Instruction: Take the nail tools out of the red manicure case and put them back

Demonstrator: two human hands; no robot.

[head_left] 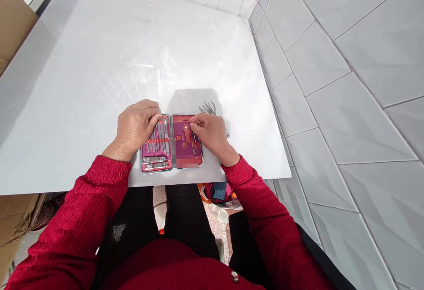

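An opened manicure case (pixel 185 162) with a red and purple lining lies flat near the table's front edge. Its left half holds several slim metal tools (pixel 160 146) under a red strap and two nail clippers (pixel 155 162) below them. My left hand (pixel 135 120) is closed over the upper left edge of the case, thumb on the inside. At the right half, my right hand (pixel 212 131) pinches a slim metal tool (pixel 194 147) beside a red snap strap (pixel 187 133). My fingers hide that tool's upper end, so its exact kind is unclear.
Metal nippers (pixel 207 108) lie on the white table (pixel 115 60) just beyond my right hand, partly hidden by it. Tiled wall (pixel 331 82) borders the table on the right and back. A cardboard box (pixel 15 20) stands at the far left.
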